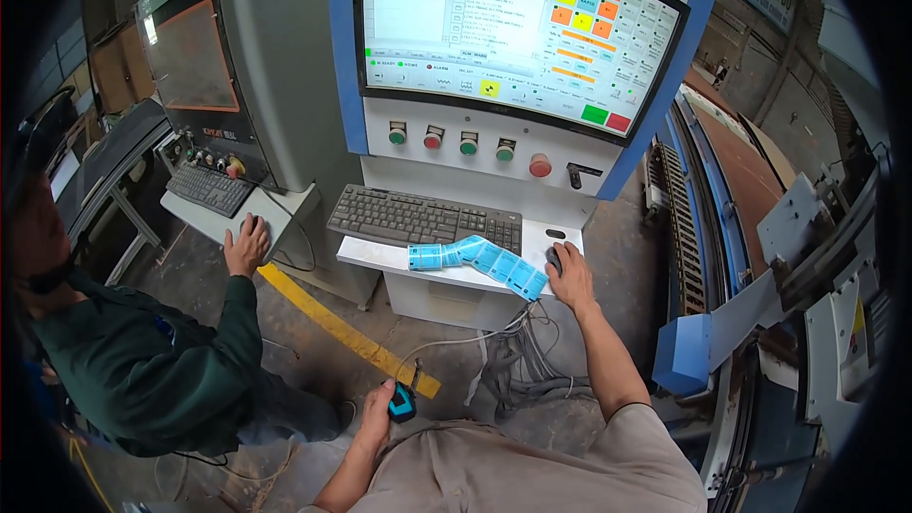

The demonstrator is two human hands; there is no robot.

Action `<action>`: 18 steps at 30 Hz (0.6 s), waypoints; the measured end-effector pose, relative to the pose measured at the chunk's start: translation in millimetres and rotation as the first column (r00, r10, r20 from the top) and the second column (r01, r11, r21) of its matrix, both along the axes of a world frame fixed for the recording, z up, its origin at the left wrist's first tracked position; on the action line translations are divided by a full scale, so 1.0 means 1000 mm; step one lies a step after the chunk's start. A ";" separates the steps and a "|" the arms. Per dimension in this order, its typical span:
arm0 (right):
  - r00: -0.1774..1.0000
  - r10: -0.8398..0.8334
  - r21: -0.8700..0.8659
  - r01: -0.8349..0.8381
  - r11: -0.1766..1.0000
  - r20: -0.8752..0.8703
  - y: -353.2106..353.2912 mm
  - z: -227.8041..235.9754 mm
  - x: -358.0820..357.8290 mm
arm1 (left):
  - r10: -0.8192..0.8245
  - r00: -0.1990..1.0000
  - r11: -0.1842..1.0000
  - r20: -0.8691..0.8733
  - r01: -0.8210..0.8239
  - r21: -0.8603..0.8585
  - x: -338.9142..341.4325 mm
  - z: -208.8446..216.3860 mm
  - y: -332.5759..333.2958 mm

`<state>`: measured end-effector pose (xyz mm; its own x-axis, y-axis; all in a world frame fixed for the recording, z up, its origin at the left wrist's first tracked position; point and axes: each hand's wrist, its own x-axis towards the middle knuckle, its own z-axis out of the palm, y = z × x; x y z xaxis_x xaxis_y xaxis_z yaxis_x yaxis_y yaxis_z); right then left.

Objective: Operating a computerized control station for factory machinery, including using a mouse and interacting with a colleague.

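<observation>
My right hand (572,277) lies over a dark computer mouse (555,259) at the right end of the white keyboard shelf (375,254), its fingers curved around it. Just left of it, a strip of light blue printed labels or packets (484,258) drapes over the shelf's front edge. Behind the strip sits a black keyboard (423,216). Down by my waist, my left hand (378,410) is closed on a teal and black tape measure (402,404). Above the shelf, a large monitor (503,38) shows a file list and coloured buttons.
Push buttons and a red knob (541,165) line the panel under the monitor. At left, a co-worker in a green jacket (161,351) has a hand on another mouse beside a second machine (190,66). Grey cables (518,370) hang below the shelf. Machinery with a blue box (682,353) stands right.
</observation>
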<state>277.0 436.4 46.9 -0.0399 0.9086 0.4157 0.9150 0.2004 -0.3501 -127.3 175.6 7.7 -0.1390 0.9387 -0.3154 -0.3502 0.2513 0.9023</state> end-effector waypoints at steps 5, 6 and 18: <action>1.000 0.012 -0.001 -0.012 1.000 -0.015 -0.001 0.001 0.000 | -0.054 0.998 0.998 -0.042 0.055 0.030 0.000 -0.015 0.004; 1.000 0.009 0.003 -0.009 1.000 -0.011 -0.001 0.001 0.000 | -0.054 0.998 0.998 -0.042 0.056 0.029 0.000 -0.015 0.004; 0.998 0.055 0.008 -0.055 0.998 0.000 0.000 0.001 0.000 | -0.045 0.999 0.999 0.003 0.045 -0.013 0.001 -0.016 0.003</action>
<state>276.9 436.1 48.1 -0.0892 0.9016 0.4233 0.9024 0.2531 -0.3488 -125.9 178.4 -8.1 -0.0962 0.9398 -0.3279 -0.3407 0.2784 0.8980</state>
